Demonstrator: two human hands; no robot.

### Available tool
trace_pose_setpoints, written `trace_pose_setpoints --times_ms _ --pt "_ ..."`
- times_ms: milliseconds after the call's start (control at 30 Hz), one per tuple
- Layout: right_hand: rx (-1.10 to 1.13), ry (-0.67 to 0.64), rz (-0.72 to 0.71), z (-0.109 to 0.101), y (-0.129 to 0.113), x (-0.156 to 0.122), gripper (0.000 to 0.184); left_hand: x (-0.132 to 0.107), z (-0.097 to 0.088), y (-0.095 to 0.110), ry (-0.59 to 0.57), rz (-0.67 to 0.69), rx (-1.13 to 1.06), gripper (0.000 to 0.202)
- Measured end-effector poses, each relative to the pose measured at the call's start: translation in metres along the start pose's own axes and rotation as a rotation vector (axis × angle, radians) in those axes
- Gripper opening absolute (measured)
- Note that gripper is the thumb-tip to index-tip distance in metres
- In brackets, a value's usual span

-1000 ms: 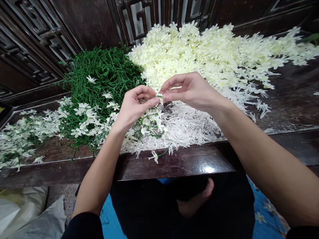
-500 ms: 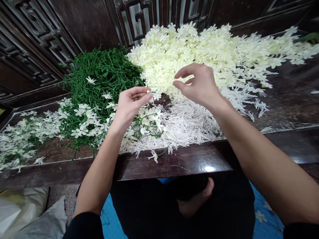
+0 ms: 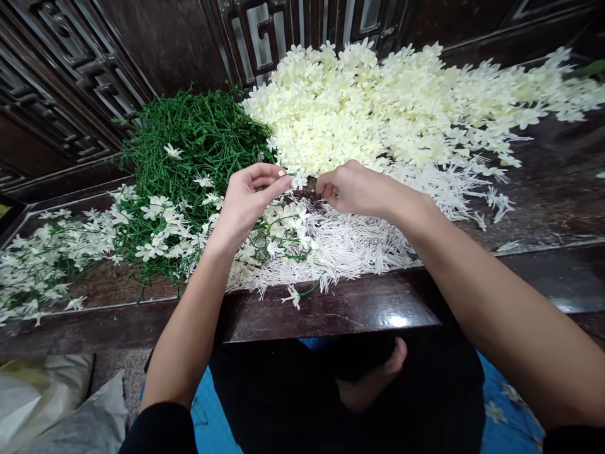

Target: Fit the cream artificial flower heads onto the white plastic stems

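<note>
A thin green stem (image 3: 292, 174), carrying white petals near its tip, sits in front of the person, above the middle of the worktop (image 3: 331, 315). The left hand (image 3: 258, 189) grasps it, thumb and forefinger pinched together. Just to its right, the right hand (image 3: 347, 189) hangs low over the white pieces (image 3: 359, 239), fingers curled in towards the thumb; whether something small is caught between them cannot be told.

Those white pieces are slim, stiff and spiky, heaped in a tangled layer. Behind them rises a broad mound of cream blossoms (image 3: 350, 101), soft-looking, with flat, pointed petals and pale yellow tints. Beyond the left hand stands a dense, wiry tangle of green stems (image 3: 189, 135), glossy and plastic-looking. White flowers on stems (image 3: 61, 252) lie scattered at the left end.

The worktop is dark wood, worn and grainy on top, its front edge smooth and shiny. Dark carved panels (image 3: 259, 38) with angular fretwork stand behind it. Below are black clothing (image 3: 265, 391), a bare foot (image 3: 394, 362), blue cloth (image 3: 212, 416) and crumpled pale sacks (image 3: 61, 403).
</note>
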State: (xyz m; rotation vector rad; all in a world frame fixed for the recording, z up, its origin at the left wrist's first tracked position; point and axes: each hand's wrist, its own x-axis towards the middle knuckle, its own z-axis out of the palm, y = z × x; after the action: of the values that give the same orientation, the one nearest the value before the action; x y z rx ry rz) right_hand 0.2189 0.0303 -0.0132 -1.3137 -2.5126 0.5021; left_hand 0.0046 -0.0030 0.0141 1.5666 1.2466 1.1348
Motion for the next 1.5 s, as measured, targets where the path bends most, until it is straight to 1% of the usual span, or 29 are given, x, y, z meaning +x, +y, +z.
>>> trace_pose_setpoints --times_ms 100,200,300,400,500,600,767,933,1133,1333,1500 --pt "0.095 0.109 0.010 0.001 0.001 0.001 0.029 0.000 0.000 -0.002 0.011 0.015 -0.009 0.010" --pt "0.267 0.239 0.013 -0.003 -0.002 0.000 0.023 0.001 0.000 -0.004 0.018 0.027 0.016 0.013" --pt "0.461 0.303 -0.013 -0.010 -0.012 -0.004 0.018 0.001 0.000 -0.004 0.012 0.037 0.032 0.013" --pt "0.580 0.301 -0.056 -0.017 -0.023 -0.007 0.011 0.001 -0.001 -0.004 0.000 0.045 0.040 0.014" --pt "0.656 0.297 -0.071 -0.018 -0.030 -0.009 0.013 0.000 -0.001 -0.004 -0.012 0.041 0.055 0.017" --pt "0.704 0.321 -0.078 -0.017 -0.031 -0.009 0.013 -0.001 -0.001 -0.003 -0.036 0.055 0.052 0.018" --pt "0.731 0.334 -0.062 -0.015 -0.031 -0.008 0.012 -0.002 0.000 -0.002 -0.125 0.072 0.062 0.019" --pt "0.744 0.322 -0.059 -0.016 -0.033 -0.008 0.013 -0.003 0.001 -0.001 -0.095 0.097 0.094 0.015" --pt "0.755 0.307 -0.046 -0.016 -0.038 -0.009 0.021 -0.002 0.002 0.000 -0.071 0.101 0.119 0.012" --pt "0.786 0.303 -0.080 -0.014 -0.035 -0.008 0.017 -0.003 0.001 0.000 -0.075 0.123 0.144 0.011" --pt "0.817 0.325 -0.116 -0.010 -0.033 -0.007 0.017 -0.005 0.001 0.003 -0.083 0.124 0.154 0.011"
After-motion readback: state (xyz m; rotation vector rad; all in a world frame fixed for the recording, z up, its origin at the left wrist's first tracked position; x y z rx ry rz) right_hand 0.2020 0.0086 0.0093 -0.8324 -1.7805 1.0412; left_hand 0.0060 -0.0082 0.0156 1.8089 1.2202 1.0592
